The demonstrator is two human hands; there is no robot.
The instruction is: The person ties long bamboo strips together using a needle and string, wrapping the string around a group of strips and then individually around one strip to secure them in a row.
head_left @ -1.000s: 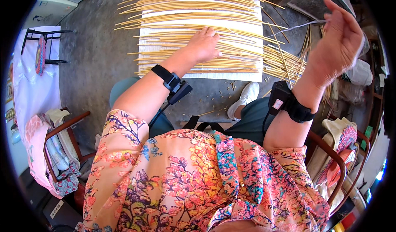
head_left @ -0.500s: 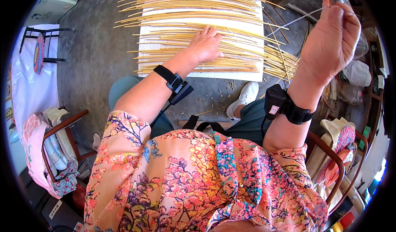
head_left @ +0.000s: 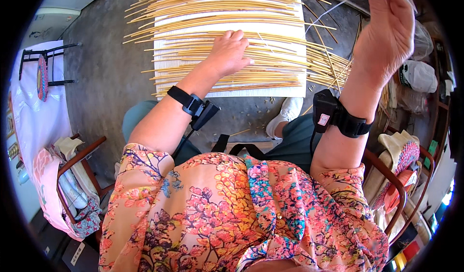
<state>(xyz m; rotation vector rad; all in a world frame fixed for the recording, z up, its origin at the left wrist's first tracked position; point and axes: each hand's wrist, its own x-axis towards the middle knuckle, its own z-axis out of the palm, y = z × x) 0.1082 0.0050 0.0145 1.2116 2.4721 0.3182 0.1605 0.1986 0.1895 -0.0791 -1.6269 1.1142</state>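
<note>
Long yellow stalks (head_left: 193, 69) lie side by side in rows across a white board (head_left: 232, 19) in front of me. My left hand (head_left: 231, 53) rests on the nearer rows, fingers bent over the stalks and thumb held apart. Raised at the far right, my right hand (head_left: 389, 35) has its fingers drawn together on a thin white thread (head_left: 338, 4). The thread slants down leftward to the board's right edge. My right fingertips reach the picture's rim, so their ends are partly cut off.
Loose stalks (head_left: 328, 59) stick out past the board's right side. Armchairs with cloth flank me, the left armchair (head_left: 82, 155) and the right one (head_left: 386, 173). Shelving with plastic bags (head_left: 419, 81) stands at right. Cut stalk bits lie on the floor near my white shoe (head_left: 291, 108).
My right hand has moved up toward the picture's top right, the thread still in it. My left hand stays on the stalks. The whole view has shifted slightly.
</note>
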